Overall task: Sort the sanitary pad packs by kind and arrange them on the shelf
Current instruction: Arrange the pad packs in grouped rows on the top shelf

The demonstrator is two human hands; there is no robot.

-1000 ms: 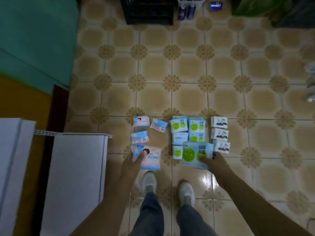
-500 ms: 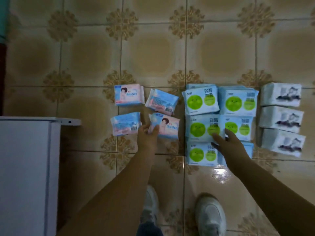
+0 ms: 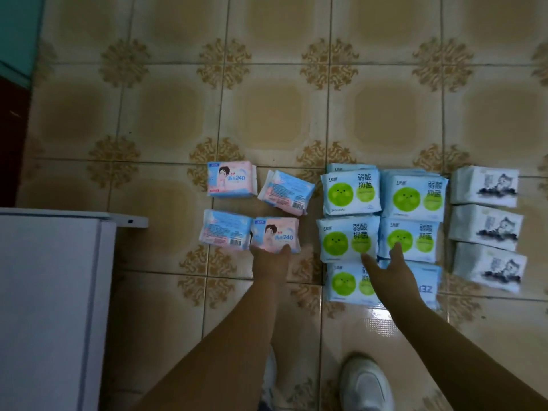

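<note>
Three kinds of pad packs lie sorted on the tiled floor. Several pink-and-blue packs (image 3: 231, 179) form the left group. My left hand (image 3: 269, 261) grips the near edge of one of them, the pink-and-blue pack (image 3: 275, 234), which lies beside another (image 3: 226, 229). Several blue packs with green faces (image 3: 351, 189) fill the middle in two columns. My right hand (image 3: 388, 269) rests on them with fingers spread and straight, fingertips touching the middle row (image 3: 407, 237). Three white packs with a cat picture (image 3: 486, 223) line the right side.
A white shelf unit (image 3: 53, 292) stands at the left, its top edge near the pink-and-blue group. My white shoe (image 3: 366, 381) is on the floor just behind the green packs. A green and dark red wall (image 3: 14, 54) borders the far left.
The view has dropped closer to the floor. My left hand moved the pink-and-blue pack forward beside the others. My right hand set the large green pack down and now rests on that group.
</note>
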